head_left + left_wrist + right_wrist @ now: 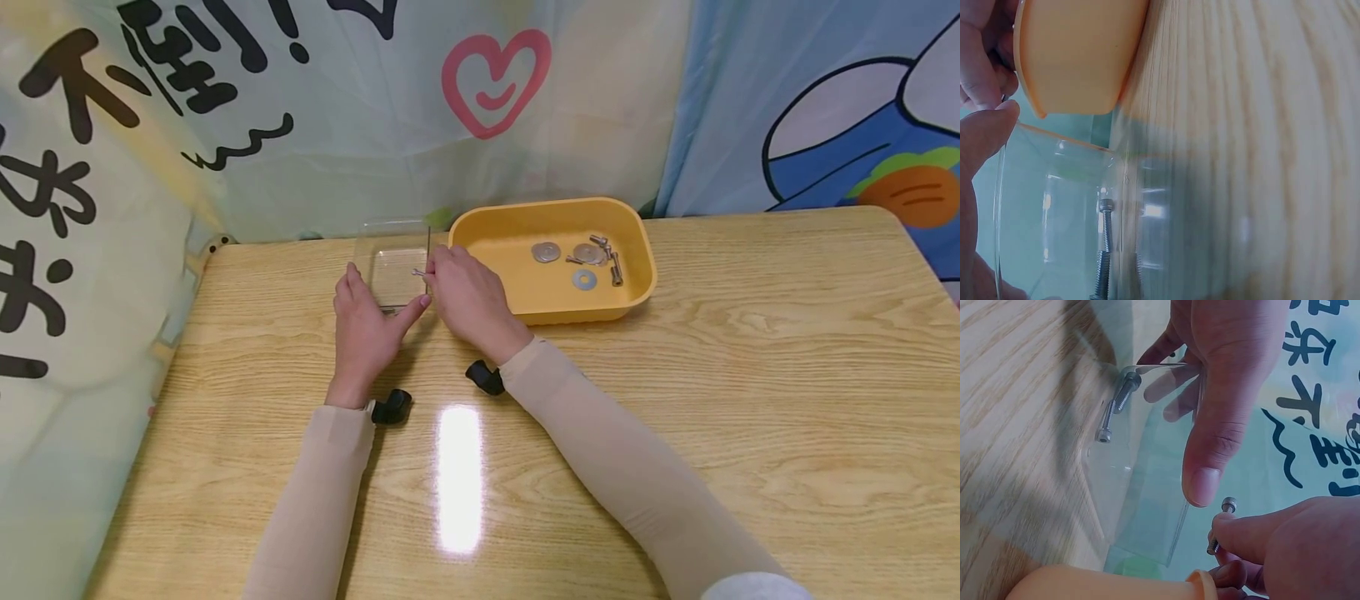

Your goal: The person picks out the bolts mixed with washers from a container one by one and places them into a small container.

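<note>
A clear plastic box (392, 250) stands on the wooden table just left of a yellow tray (551, 207). My left hand (378, 300) grips the box, thumb on its near right wall and fingers round the left side. In the right wrist view the left hand (1210, 425) holds the clear box (1147, 487), which has two small bolts (1116, 406) lying inside. My right hand (431, 273) pinches another small bolt (1221, 525) between thumb and fingers, above the box's right edge. The left wrist view shows the bolts (1105, 244) through the box wall.
The yellow tray holds several washers (546, 252) and a few bolts (615, 268) at its right end. A printed cloth backdrop (480, 83) hangs behind the table and along its left edge. Bare wood (750, 375) stretches to the right and front.
</note>
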{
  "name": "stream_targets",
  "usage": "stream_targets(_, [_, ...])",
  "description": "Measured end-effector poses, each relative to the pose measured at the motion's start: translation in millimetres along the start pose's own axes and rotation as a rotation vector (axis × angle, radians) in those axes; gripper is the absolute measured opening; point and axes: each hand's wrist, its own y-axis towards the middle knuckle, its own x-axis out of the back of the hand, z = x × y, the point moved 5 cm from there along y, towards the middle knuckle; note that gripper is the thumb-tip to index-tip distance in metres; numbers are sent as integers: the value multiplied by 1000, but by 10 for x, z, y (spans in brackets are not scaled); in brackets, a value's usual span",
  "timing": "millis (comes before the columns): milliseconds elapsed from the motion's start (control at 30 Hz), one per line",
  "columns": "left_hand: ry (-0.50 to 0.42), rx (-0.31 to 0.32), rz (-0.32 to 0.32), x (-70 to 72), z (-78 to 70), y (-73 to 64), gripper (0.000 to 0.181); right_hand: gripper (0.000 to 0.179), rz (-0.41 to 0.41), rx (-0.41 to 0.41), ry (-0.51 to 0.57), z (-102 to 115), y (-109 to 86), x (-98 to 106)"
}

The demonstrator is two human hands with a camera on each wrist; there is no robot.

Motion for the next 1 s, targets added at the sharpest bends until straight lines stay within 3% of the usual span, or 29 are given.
stream_targets(1000, [-2,-19,-7,17,-3,-4,117,18,7,56,-63,159,117,-19])
